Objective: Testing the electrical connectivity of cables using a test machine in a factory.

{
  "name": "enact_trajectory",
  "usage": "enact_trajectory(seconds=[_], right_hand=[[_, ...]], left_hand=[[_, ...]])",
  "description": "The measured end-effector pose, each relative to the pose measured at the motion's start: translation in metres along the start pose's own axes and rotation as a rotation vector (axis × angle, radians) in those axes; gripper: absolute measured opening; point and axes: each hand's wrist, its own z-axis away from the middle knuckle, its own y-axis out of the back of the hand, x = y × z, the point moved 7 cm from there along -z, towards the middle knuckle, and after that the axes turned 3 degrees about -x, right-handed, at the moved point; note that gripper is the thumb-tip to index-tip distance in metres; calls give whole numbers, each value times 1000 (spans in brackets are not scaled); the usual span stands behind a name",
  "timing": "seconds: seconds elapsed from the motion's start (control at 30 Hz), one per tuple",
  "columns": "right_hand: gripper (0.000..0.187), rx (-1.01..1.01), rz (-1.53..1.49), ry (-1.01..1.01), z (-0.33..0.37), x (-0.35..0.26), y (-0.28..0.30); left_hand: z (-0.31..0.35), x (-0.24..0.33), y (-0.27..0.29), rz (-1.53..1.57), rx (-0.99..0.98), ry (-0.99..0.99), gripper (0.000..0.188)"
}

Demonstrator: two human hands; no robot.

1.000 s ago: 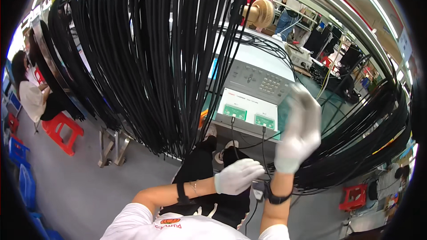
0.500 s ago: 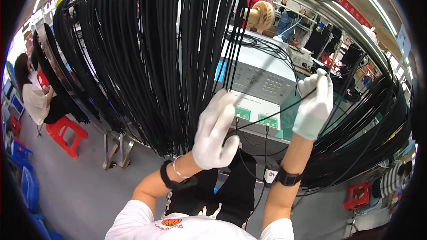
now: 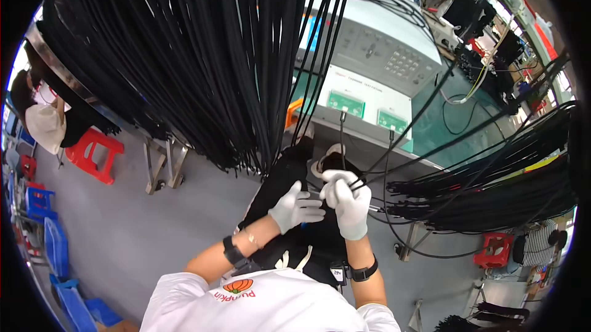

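Note:
My right hand (image 3: 348, 204), in a white glove, is closed around black cable (image 3: 407, 130) in front of my lap. Cable runs from its fingers up and to the right; how many strands it holds I cannot tell. Just left of it, my left hand (image 3: 297, 208), gloved too, is held with its fingers stretched out and nothing in them. Beyond my hands stands a white test box (image 3: 369, 85) with two green panels (image 3: 346, 103). A black plug (image 3: 343, 116) sits at one panel, and another plug (image 3: 391, 137) at the other.
A thick curtain of black cables (image 3: 184, 55) hangs at the left. More cables (image 3: 486, 190) are bundled at the right. Behind the test box is a grey instrument (image 3: 388, 42) with buttons. A person sits at far left near a red stool (image 3: 95, 153).
Both hands have come down and closer to my body. The right hand has moved left with the cable, and the left has left the hanging cables. The view has tilted downward.

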Motion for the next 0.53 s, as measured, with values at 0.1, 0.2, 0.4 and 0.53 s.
enact_trajectory(seconds=[0.1,0.2,0.4,0.53], right_hand=[[25,-116,76,-150,32,27,1],[26,-295,21,-223,55,33,-9],[38,-573,437,29,55,17,-27],[60,-494,1134,213,41,14,-24]], left_hand=[[-34,0,-16,483,-482,251,56],[-72,2,27,222,194,14,34],[-67,21,17,59,-14,94,31],[-22,55,-11,-331,-14,-263,30]])
